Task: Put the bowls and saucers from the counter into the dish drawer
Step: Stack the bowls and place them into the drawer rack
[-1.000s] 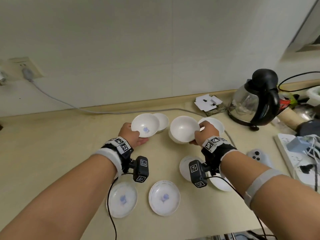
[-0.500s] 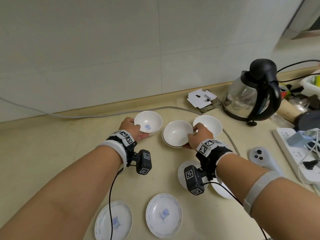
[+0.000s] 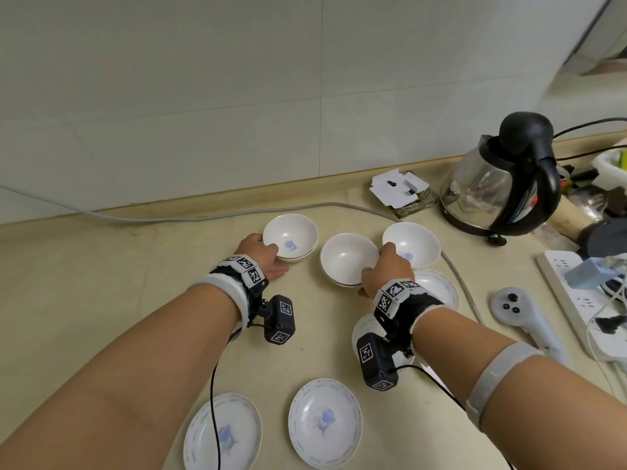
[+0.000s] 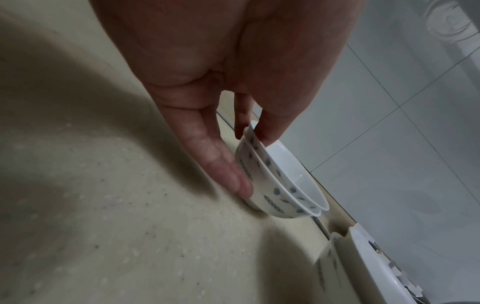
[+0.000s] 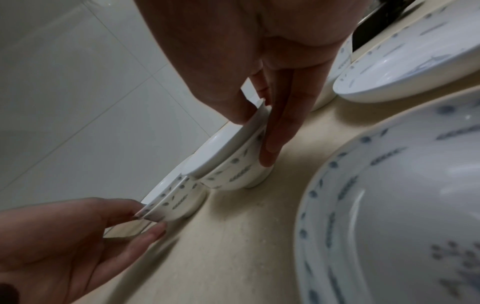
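Note:
On the beige counter (image 3: pixel 101 273), my left hand (image 3: pixel 264 256) pinches the rim of a stack of two white bowls (image 3: pixel 291 237). In the left wrist view the thumb lies on the rim and the fingers (image 4: pixel 233 174) lie along the wall of that stack (image 4: pixel 280 185). My right hand (image 3: pixel 383 269) grips a second two-bowl stack (image 3: pixel 346 257) the same way; the right wrist view shows the stack (image 5: pixel 233 168) standing on the counter. A third bowl (image 3: pixel 415 242) sits to its right. Several blue-patterned saucers (image 3: pixel 325 422) lie nearer me.
A glass kettle (image 3: pixel 502 184) stands at the back right. Near it are a white controller (image 3: pixel 522 313) and a power strip (image 3: pixel 576 300) with plugs. A grey cable (image 3: pixel 203 217) runs along the wall, and a flattened carton (image 3: pixel 400 189) lies behind the bowls.
Both hands have lowered their tilted bowls into the bowls beneath them, so each pair now sits nested and level on the counter. The head view has shifted.

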Motion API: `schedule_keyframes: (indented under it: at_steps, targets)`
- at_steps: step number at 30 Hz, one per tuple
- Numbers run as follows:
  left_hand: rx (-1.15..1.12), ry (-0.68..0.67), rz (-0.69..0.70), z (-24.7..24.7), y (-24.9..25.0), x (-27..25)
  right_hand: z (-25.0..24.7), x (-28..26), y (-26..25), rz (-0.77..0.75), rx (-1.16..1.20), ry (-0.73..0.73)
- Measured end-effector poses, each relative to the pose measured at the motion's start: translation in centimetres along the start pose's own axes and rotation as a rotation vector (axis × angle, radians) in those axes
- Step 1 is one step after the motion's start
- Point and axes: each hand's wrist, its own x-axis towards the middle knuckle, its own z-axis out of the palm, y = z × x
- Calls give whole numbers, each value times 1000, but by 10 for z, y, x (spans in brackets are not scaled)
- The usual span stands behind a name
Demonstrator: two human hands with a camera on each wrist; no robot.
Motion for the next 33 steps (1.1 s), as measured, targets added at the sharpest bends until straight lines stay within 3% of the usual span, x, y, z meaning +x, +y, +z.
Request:
schedule_keyframes:
  at_steps: [9,15,22,30,33]
  targets:
    - [-172,-23,-8,0,-6,-24,-21,-13,-5,63,259,-88]
    - [-271,-123,95,19,23,-54,-80,-12,6,19,471,-38]
    - [-184,-278,161,94,65,-88,-132,27,35,63,496,-33]
    - [-49,-232,52,178,58,-86,-128,65,67,40,559,-163]
    - [-32,-189,22,195,51,-85,-124,78,81,29,483,-193]
